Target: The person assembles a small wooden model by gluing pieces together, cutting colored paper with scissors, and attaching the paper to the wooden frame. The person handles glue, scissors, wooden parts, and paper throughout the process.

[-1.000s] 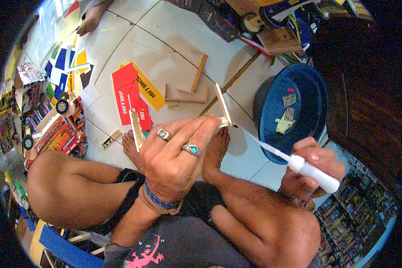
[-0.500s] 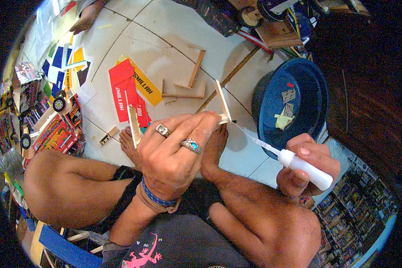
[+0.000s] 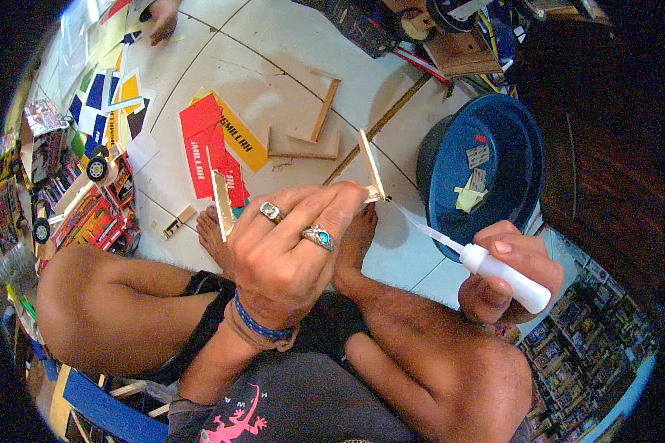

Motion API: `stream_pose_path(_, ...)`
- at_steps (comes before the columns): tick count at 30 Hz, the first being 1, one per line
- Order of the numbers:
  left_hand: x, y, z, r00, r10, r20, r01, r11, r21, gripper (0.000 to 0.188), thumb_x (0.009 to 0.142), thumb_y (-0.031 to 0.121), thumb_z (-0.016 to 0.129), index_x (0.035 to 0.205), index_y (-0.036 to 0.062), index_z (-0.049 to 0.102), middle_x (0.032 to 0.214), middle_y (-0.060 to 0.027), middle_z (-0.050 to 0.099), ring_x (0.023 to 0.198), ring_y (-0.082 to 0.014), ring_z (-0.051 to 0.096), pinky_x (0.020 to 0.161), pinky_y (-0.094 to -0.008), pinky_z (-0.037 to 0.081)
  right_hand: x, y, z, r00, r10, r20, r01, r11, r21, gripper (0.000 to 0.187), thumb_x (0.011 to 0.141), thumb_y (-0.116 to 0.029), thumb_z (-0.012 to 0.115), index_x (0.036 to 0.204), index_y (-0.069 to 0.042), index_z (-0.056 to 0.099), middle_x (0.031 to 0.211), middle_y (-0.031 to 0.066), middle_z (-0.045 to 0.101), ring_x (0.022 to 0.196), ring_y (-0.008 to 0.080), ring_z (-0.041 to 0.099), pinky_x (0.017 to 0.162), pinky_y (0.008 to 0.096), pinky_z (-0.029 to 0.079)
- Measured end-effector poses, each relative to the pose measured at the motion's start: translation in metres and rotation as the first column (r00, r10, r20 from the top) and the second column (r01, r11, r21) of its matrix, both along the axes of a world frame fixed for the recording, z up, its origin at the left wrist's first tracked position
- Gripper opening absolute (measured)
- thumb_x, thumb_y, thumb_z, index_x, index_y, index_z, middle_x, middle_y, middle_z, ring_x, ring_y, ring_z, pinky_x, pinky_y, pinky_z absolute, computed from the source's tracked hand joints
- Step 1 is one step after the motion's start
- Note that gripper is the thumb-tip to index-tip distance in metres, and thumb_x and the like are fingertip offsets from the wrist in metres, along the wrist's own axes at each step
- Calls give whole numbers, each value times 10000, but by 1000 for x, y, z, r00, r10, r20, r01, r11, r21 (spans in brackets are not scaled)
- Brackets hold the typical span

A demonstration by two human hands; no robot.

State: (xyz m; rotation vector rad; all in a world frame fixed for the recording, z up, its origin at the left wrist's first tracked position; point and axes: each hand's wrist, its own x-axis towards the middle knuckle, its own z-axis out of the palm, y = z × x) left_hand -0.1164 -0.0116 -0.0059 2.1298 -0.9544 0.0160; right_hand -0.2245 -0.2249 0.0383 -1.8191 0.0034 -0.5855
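Note:
My left hand (image 3: 288,247), wearing two rings and a blue cord bracelet, is closed round a U-shaped thin wooden frame (image 3: 370,168). The frame's two upright side strips stick out on either side of my fingers; its middle is hidden by them. A small dark spot shows at the right corner. In my right hand (image 3: 524,256) is a white glue bottle (image 3: 523,286), gripped between thumb and fingers and tilted. Its long thin nozzle points up and left at that corner of the frame. Contact between tip and wood cannot be made out.
L-shaped wooden pieces (image 3: 303,155) lie on the tiles beyond my hands, beside red and yellow printed sheets (image 3: 207,148). A blue basin (image 3: 528,162) with paper scraps stands right. At left are a small wheeled model (image 3: 96,170) and coloured cuttings (image 3: 100,96). Another person's foot (image 3: 162,21) is far left.
At the far left, the other person's foot has shifted up and to the right. My hands, the frame and the glue bottle have hardly moved.

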Motion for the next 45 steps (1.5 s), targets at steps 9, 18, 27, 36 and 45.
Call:
stream_pose_path(9,0,-1,-2,1000,10,7,-10,1000,-1,314,756,70,693,1068,63,731,974,-55,745,874,-214,716,724,-342,542,0,-7,2,997,64,-36,-67,994,-92,314,815,-173,809,970,75,697,824,188,712,683,289,703,658,411,574)
stream_pose_path(18,-1,-1,-3,1000,7,-10,-7,1000,2,321,751,67,691,1070,61,729,981,-60,744,882,-219,716,733,-345,548,2,-3,2,998,35,-48,-38,997,-67,282,821,-179,794,913,73,706,798,175,716,661,287,702,663,406,579)
stream_pose_path(27,-2,-1,-3,1000,3,-17,-3,1000,-9,332,753,66,690,1083,57,727,977,-61,744,880,-222,716,734,-348,548,5,7,0,998,-57,12,57,998,-34,276,834,-168,771,915,87,703,721,165,702,614,274,690,619,385,573)
stream_pose_path(36,-2,-1,-3,1000,-3,-24,3,1000,-1,324,761,62,699,1084,52,727,961,-67,740,874,-224,714,720,-351,542,6,3,2,1000,-23,0,23,998,-63,298,842,-191,782,889,90,697,717,171,695,602,270,679,597,382,572)
stream_pose_path(45,-3,-2,-3,999,-2,-33,2,1000,15,313,759,61,702,1070,52,727,956,-64,735,872,-224,712,725,-352,538,6,5,1,999,-44,6,45,999,-25,291,829,-192,794,839,85,702,748,187,703,618,281,688,588,374,571)
